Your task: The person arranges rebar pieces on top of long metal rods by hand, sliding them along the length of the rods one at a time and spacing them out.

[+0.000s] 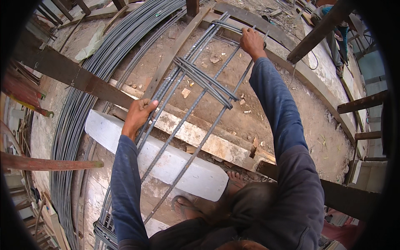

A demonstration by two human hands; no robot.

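A long rebar cage of ribbed steel bars (188, 161) slants from the lower left toward the far middle. My left hand (139, 116) is closed around its left-hand bars, thumb lying along the top. At the far end, my right hand (251, 43) curls over the right-hand side, beside a group of rectangular steel stirrups (227, 26); its fingertips are partly hidden. Between my hands, another bunch of stirrups (204, 82) encircles the long bars. More stirrups (104, 236) are bunched at the near end, beside my left forearm.
A pale block (208, 183) lies under the cage, before my sandalled feet. Long steel rods (68, 146) curve along the left. Timber posts (321, 31) and a reddish pole (54, 162) jut in. Another person (333, 39) is at the far right.
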